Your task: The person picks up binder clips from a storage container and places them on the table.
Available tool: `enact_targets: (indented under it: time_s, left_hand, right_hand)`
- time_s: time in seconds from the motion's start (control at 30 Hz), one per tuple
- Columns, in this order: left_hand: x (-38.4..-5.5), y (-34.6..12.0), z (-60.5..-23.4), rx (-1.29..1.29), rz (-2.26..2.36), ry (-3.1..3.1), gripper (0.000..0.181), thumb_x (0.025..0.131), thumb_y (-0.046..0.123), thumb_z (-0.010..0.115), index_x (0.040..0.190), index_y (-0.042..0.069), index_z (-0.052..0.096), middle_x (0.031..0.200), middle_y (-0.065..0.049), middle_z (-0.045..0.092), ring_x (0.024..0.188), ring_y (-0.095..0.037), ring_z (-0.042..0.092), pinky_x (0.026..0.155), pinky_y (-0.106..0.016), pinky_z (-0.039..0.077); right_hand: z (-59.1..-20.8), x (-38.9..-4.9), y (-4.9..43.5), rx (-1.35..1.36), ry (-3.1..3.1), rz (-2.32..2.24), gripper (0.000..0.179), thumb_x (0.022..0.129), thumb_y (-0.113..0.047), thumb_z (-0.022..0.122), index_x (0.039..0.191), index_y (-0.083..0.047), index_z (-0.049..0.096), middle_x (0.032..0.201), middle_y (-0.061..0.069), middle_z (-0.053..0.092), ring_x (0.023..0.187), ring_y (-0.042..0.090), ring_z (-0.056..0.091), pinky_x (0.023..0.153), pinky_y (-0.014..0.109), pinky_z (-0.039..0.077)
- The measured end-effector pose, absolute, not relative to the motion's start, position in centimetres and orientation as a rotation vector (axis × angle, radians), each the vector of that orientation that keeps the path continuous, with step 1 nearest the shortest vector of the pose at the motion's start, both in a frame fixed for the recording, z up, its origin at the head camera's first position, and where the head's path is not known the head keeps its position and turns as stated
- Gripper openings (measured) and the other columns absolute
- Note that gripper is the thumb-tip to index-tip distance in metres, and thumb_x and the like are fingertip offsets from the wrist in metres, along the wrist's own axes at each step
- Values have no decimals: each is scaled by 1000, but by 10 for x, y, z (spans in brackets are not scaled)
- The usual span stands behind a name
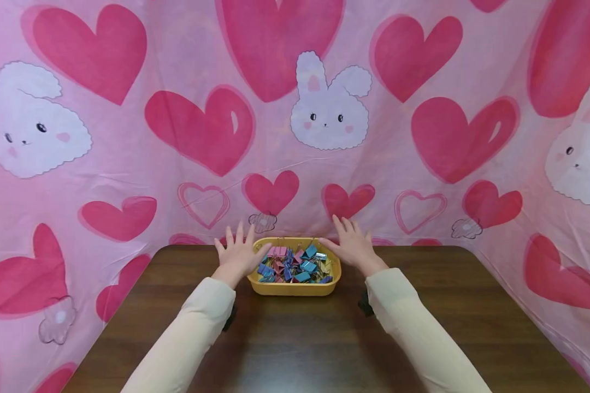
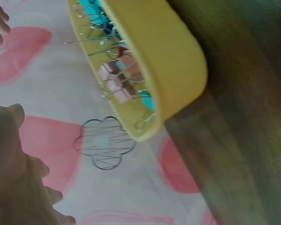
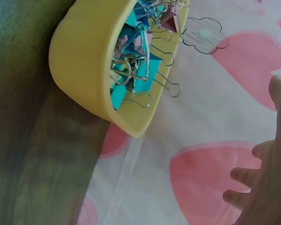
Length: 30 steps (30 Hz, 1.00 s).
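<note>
A yellow plastic tub stands near the far edge of the table, filled with binder clips in blue, teal, pink, purple and yellow. My left hand is spread at the tub's left end, its thumb overlapping the rim in the head view. At the right end my right hand is spread likewise, thumb toward the rim. Neither hand holds anything. In the left wrist view, pink clips lie near one end of the tub; the right wrist view shows teal clips with wire handles sticking up past the rim.
The dark wooden table spreads out in front of the tub. A pink cloth with hearts and rabbits hangs behind the table and along both sides. Dark wrist straps show under the light sleeves.
</note>
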State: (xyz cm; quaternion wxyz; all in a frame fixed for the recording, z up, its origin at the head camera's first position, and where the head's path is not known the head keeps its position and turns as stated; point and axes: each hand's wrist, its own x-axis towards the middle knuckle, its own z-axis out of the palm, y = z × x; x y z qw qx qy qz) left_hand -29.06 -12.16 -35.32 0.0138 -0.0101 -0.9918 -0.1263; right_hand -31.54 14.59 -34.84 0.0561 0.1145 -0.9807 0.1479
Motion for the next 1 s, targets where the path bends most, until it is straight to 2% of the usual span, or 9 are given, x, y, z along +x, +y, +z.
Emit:
enact_targets:
  time_s: [0.3, 0.43, 0.73, 0.9, 1.0]
  left_hand:
    - [-293, -137, -378, -63, -458, -3091, 78, 90, 54, 41, 149, 14, 10, 151, -20, 1, 133, -45, -9, 98, -66, -10]
    - [-294, -145, -392, -62, -499, -3087, 77, 91, 51, 42, 148, 9, 11, 151, -21, 3, 133, -45, -5, 99, -66, -7]
    - [-292, -158, -421, -92, -567, -3039, 74, 92, 45, 45, 145, -1, 20, 148, -26, 11, 133, -46, 4, 103, -63, 4]
    - [-290, -162, -433, -125, -594, -2987, 71, 92, 40, 48, 141, -6, 26, 145, -28, 20, 133, -44, 13, 104, -60, 10]
    - [-291, -162, -439, -167, -597, -2946, 67, 92, 36, 50, 139, -8, 30, 143, -27, 27, 131, -43, 20, 105, -58, 14]
  right_hand:
    - [-366, -317, 147, 374, -2972, 665, 91, 82, -64, 46, 148, -10, 15, 148, 19, 19, 133, 42, 15, 101, 64, 16]
    - [-377, -318, 150, 376, -2980, 769, 91, 83, -64, 47, 149, -11, 12, 150, 18, 16, 133, 40, 17, 101, 61, 21]
    - [-404, -318, 154, 334, -2999, 943, 87, 86, -58, 49, 148, -10, 13, 149, 18, 17, 133, 38, 19, 103, 56, 21]
    - [-413, -317, 154, 282, -2986, 1017, 85, 86, -53, 53, 148, -10, 14, 148, 19, 21, 132, 38, 24, 102, 56, 24]
    - [-418, -316, 155, 270, -2959, 1031, 81, 88, -45, 55, 147, -5, 17, 145, 22, 25, 131, 39, 26, 102, 55, 24]
